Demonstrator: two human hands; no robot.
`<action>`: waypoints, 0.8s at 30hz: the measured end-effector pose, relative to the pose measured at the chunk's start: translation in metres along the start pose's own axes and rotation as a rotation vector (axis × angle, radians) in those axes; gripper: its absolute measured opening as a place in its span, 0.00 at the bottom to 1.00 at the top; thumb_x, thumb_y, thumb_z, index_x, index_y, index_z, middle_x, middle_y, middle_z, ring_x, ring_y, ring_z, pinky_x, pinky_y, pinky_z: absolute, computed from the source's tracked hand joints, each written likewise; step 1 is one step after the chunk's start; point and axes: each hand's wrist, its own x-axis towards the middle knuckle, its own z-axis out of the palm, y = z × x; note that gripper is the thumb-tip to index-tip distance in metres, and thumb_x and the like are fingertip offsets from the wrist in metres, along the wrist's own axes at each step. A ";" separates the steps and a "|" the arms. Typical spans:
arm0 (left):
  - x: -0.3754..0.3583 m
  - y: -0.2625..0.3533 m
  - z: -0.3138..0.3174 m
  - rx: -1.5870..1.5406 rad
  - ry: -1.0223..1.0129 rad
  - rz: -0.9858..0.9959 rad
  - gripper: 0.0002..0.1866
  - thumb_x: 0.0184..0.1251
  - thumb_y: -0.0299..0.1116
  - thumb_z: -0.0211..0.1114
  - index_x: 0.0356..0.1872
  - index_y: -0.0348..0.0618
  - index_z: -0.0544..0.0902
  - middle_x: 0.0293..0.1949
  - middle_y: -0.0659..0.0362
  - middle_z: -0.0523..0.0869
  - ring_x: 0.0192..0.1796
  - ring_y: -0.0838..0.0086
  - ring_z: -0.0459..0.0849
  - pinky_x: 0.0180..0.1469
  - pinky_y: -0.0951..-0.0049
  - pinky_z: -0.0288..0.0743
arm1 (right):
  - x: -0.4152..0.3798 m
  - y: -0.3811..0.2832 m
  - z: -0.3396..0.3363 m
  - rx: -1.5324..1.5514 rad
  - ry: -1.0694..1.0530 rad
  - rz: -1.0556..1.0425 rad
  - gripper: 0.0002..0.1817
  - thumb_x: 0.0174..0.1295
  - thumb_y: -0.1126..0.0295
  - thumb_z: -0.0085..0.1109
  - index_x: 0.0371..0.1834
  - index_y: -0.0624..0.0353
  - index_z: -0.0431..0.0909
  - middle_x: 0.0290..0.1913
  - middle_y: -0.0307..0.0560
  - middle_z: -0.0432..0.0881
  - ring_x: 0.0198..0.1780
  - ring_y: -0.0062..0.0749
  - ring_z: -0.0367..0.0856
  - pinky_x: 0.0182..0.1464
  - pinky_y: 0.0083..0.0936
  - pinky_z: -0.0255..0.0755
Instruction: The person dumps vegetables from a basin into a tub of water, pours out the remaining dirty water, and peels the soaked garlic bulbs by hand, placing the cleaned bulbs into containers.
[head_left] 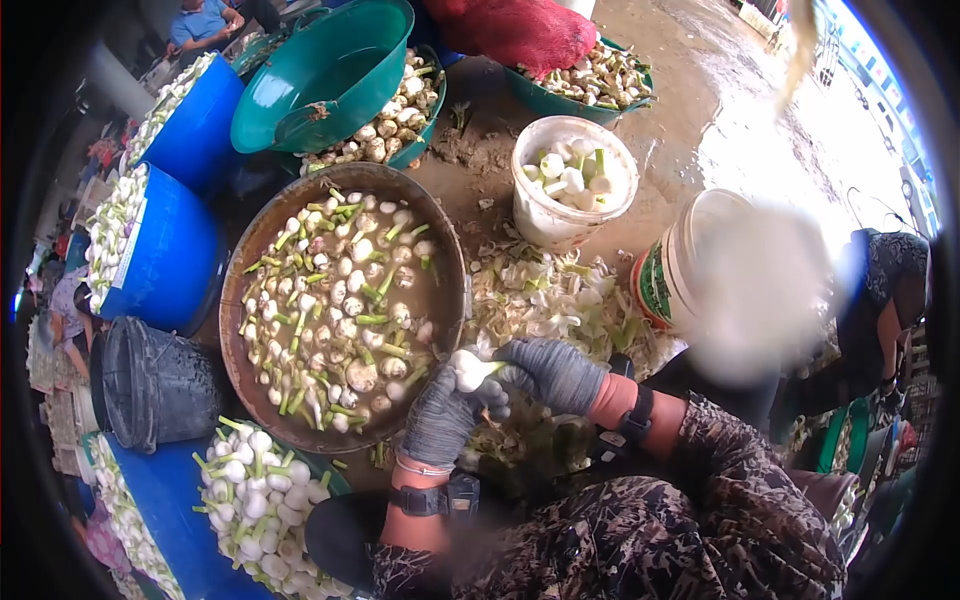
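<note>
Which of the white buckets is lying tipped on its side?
The white bucket with the green label, right of the peel pile, is tipped. The other white bucket stands upright and holds peeled bulbs.

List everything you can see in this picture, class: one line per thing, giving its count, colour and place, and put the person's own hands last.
Onion bulb: one, white, held between both hands.
Basin: one, brown, centre, full of murky water with floating bulbs.
White bucket: one, upper centre, holding peeled bulbs.
Tipped bucket: one, white with green label, right, on its side.
Peelings: a pile, pale green, between basin and tipped bucket.
Green tubs: at least three, top, one tilted and empty.
Blue drums: two, left, heaped with bulbs.
Black bucket: one, left.
Red sack: one, top.
Left hand: grey glove, grip on the bulb.
Right hand: grey glove, at the bulb's stalk end.
</note>
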 end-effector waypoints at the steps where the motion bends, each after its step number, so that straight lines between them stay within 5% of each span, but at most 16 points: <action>1: 0.001 -0.003 0.008 0.062 0.072 0.056 0.23 0.78 0.50 0.48 0.53 0.39 0.77 0.42 0.51 0.85 0.43 0.61 0.84 0.43 0.59 0.80 | 0.004 -0.002 -0.001 -0.112 0.065 -0.030 0.19 0.64 0.57 0.60 0.51 0.58 0.78 0.38 0.58 0.81 0.40 0.56 0.80 0.44 0.42 0.76; 3: 0.004 -0.007 0.012 0.126 0.142 0.117 0.22 0.77 0.49 0.51 0.52 0.38 0.77 0.42 0.52 0.85 0.43 0.65 0.84 0.44 0.64 0.80 | 0.009 -0.008 -0.004 -0.226 0.131 -0.065 0.20 0.62 0.57 0.62 0.51 0.58 0.78 0.39 0.58 0.80 0.40 0.55 0.80 0.44 0.42 0.76; 5: 0.008 -0.013 0.007 0.793 0.454 0.310 0.18 0.75 0.42 0.59 0.53 0.38 0.77 0.41 0.54 0.85 0.42 0.69 0.83 0.45 0.69 0.79 | 0.009 -0.019 -0.010 -0.176 0.290 -0.029 0.22 0.58 0.58 0.67 0.51 0.58 0.79 0.42 0.57 0.80 0.42 0.54 0.80 0.46 0.43 0.75; 9: 0.013 -0.015 0.024 0.352 0.204 0.284 0.19 0.72 0.43 0.63 0.51 0.38 0.78 0.41 0.61 0.83 0.41 0.78 0.81 0.45 0.76 0.78 | 0.008 -0.037 -0.014 -0.004 0.191 0.014 0.13 0.57 0.64 0.68 0.41 0.59 0.81 0.34 0.53 0.81 0.37 0.51 0.82 0.40 0.38 0.76; 14: 0.009 -0.019 0.027 0.580 0.243 0.315 0.19 0.70 0.42 0.65 0.54 0.41 0.76 0.41 0.61 0.83 0.39 0.78 0.81 0.41 0.77 0.77 | 0.014 0.004 -0.013 0.127 0.422 0.323 0.11 0.63 0.65 0.65 0.37 0.62 0.79 0.32 0.55 0.83 0.34 0.52 0.81 0.38 0.37 0.75; 17: 0.013 -0.018 0.036 0.426 0.178 0.369 0.19 0.71 0.43 0.63 0.54 0.40 0.76 0.42 0.59 0.84 0.41 0.77 0.81 0.44 0.75 0.77 | 0.010 0.033 -0.018 0.159 0.399 0.374 0.17 0.67 0.58 0.61 0.47 0.62 0.78 0.36 0.57 0.85 0.34 0.48 0.82 0.41 0.37 0.76; 18: 0.014 -0.018 0.026 0.567 0.230 0.343 0.25 0.72 0.49 0.61 0.60 0.43 0.74 0.46 0.56 0.82 0.42 0.69 0.83 0.48 0.70 0.78 | 0.008 0.025 -0.017 0.335 0.358 0.361 0.20 0.68 0.55 0.58 0.52 0.60 0.76 0.37 0.55 0.85 0.34 0.41 0.82 0.40 0.35 0.77; 19: 0.012 -0.015 0.034 0.821 0.389 0.407 0.21 0.75 0.47 0.57 0.58 0.41 0.76 0.49 0.56 0.82 0.43 0.72 0.83 0.47 0.70 0.79 | 0.005 0.010 -0.017 0.498 0.325 0.349 0.24 0.70 0.52 0.56 0.58 0.59 0.74 0.38 0.52 0.85 0.33 0.35 0.81 0.39 0.33 0.77; 21: 0.021 -0.024 0.024 0.950 0.343 0.537 0.19 0.77 0.44 0.54 0.54 0.40 0.80 0.46 0.59 0.84 0.39 0.77 0.83 0.41 0.75 0.79 | -0.003 -0.023 -0.030 0.697 0.028 0.498 0.28 0.71 0.48 0.52 0.65 0.58 0.69 0.39 0.47 0.83 0.34 0.24 0.79 0.35 0.29 0.77; 24: 0.027 -0.025 0.042 0.895 0.436 0.386 0.19 0.77 0.43 0.53 0.50 0.38 0.83 0.33 0.62 0.84 0.30 0.82 0.78 0.32 0.80 0.73 | -0.006 -0.025 -0.025 0.684 -0.073 0.552 0.25 0.72 0.50 0.51 0.61 0.57 0.74 0.39 0.43 0.82 0.33 0.19 0.76 0.34 0.24 0.75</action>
